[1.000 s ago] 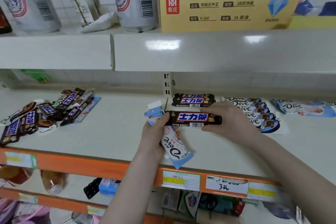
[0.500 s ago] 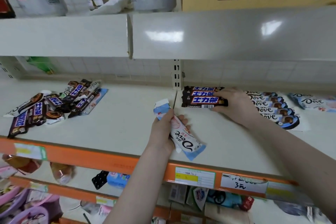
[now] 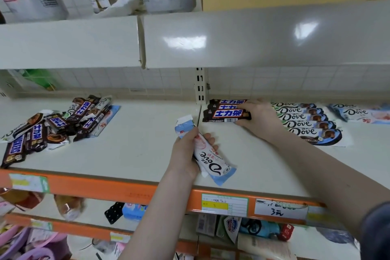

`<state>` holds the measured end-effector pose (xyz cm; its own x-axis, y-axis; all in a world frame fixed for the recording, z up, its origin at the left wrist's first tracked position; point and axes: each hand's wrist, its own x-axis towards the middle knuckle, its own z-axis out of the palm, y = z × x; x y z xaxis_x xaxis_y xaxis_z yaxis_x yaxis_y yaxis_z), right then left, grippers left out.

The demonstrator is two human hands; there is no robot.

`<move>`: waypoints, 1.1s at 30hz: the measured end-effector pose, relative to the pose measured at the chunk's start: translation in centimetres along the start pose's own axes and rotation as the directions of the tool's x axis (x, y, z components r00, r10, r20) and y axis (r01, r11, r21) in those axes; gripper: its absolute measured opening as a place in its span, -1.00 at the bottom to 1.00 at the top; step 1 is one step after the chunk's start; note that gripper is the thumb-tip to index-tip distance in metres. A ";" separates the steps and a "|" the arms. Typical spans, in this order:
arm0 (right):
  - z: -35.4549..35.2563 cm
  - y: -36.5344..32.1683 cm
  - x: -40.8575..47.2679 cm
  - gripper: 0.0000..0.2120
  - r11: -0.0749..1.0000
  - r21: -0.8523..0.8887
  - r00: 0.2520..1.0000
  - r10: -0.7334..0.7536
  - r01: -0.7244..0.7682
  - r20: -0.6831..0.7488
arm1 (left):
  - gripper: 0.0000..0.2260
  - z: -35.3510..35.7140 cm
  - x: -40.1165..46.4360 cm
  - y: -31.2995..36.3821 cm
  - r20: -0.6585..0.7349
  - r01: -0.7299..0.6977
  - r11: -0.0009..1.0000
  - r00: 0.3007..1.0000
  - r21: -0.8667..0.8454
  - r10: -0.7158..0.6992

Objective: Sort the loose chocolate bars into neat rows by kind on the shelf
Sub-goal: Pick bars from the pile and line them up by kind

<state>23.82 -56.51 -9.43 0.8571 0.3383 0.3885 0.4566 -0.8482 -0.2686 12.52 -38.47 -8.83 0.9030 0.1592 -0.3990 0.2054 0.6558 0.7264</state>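
**One head cam, looking fwd and down at the shelf**

Single view only, so nothing shared w/ another cam. It sits at head height, facing a cream metal shelf board with an orange front rail (image 3: 135,145), close enough that both forearms reach in from the bottom edge. Wide-angle lens bows the pale underside of the upper shelf (image 3: 253,36) across the top. Lower tiers show blurred below the rail, at bottom left esp.

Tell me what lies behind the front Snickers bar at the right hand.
Two more dark Snickers bars lie in a row behind the front bar, toward the shelf's back wall. The right hand covers their right ends, so anything there is hidden.
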 end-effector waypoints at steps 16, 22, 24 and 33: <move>-0.1 -0.3 0.0 -0.63 0.991 -0.135 0.992 -0.011 0.027 0.122 | -0.83 0.1 -0.6 0.0 0.036 0.010 0.999 0.999 -0.037 -0.009; -0.2 -0.4 -0.3 -0.64 0.984 -0.173 0.990 -0.013 0.038 0.142 | -0.82 0.1 -0.7 0.1 0.068 0.041 0.993 0.997 -0.111 -0.033; -0.3 -0.4 -0.2 -0.63 0.981 -0.190 0.988 -0.006 0.035 0.151 | -0.80 0.1 -0.8 0.2 0.063 0.047 0.989 0.997 -0.138 -0.039; -2.7 -1.2 -2.5 -0.75 0.996 -0.082 0.999 -0.034 0.031 -0.036 | -0.84 0.5 -0.6 0.6 0.071 -0.048 0.991 0.996 -0.128 0.057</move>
<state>20.47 -57.43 -7.67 0.8319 0.3521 0.4289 0.4617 -0.8680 -0.1829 12.25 -38.59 -7.85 0.9377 0.1439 -0.3163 0.1121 0.7362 0.6674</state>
